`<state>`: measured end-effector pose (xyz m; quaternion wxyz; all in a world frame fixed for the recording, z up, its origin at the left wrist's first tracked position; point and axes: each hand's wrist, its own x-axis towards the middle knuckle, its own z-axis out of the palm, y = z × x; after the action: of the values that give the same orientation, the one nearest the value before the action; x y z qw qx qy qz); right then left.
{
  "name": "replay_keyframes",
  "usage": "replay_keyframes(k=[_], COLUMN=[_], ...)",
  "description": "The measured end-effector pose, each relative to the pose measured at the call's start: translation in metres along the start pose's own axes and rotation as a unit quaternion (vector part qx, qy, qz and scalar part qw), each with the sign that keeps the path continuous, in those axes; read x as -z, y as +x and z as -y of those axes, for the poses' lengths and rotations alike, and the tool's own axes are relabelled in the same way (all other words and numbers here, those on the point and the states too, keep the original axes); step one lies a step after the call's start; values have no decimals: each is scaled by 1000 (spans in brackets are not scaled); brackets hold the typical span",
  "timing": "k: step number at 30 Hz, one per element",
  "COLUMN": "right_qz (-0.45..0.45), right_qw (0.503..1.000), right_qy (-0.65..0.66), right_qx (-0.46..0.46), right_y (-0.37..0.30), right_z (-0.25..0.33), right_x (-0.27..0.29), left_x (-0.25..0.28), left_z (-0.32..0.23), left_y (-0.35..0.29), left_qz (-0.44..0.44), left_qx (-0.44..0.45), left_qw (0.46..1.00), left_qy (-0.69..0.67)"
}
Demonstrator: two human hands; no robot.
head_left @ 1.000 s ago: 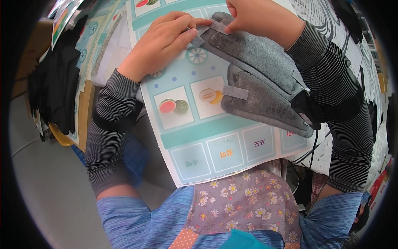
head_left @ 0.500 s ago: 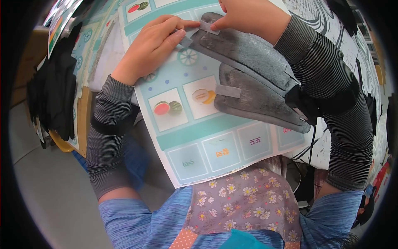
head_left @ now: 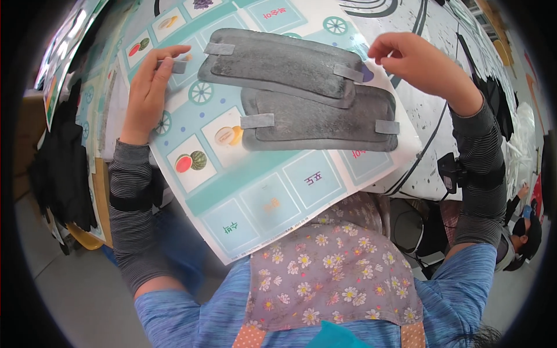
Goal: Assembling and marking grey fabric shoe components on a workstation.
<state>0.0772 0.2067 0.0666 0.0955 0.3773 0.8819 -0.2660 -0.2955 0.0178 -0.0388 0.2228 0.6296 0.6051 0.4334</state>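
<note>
Two long grey felt pads lie overlapping on a picture poster [head_left: 261,197] in front of me. The upper pad [head_left: 284,69] and the lower pad [head_left: 322,122] each carry small light grey tabs at their ends. My left hand [head_left: 148,87] is left of the pads and pinches a small grey strip [head_left: 178,65] between thumb and forefinger. My right hand [head_left: 415,61] hovers just beyond the right end of the upper pad, near its tab [head_left: 348,72]. Its fingertips are drawn together and I see nothing in them.
A pile of black fabric [head_left: 58,168] hangs at the left beside more picture sheets. A black-and-white patterned sheet [head_left: 429,127] covers the table to the right. Another person [head_left: 525,232] is at the far right edge. I wear a floral apron [head_left: 325,267].
My hands have come off the pads' end and moved apart. The left went left with a small strip, and the right lifted off to the right. Both pads now lie in full view.
</note>
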Motion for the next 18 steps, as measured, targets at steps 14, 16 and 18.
replay_keyframes(k=[14,16,18], right_qz=[-287,-334,-366], right_qw=[952,928,885], right_qy=[107,163,282], right_qx=[-25,-10,52], right_y=[-128,-124,-122], right_z=[-13,-3,12], right_x=[-103,-113,-107], left_x=[15,5,-16], left_z=[-30,-72,-122], left_y=[-9,-2,4], left_qz=[-158,-117,13], left_qx=[175,190,179], left_qw=[940,939,971], left_qy=[-247,-261,-157])
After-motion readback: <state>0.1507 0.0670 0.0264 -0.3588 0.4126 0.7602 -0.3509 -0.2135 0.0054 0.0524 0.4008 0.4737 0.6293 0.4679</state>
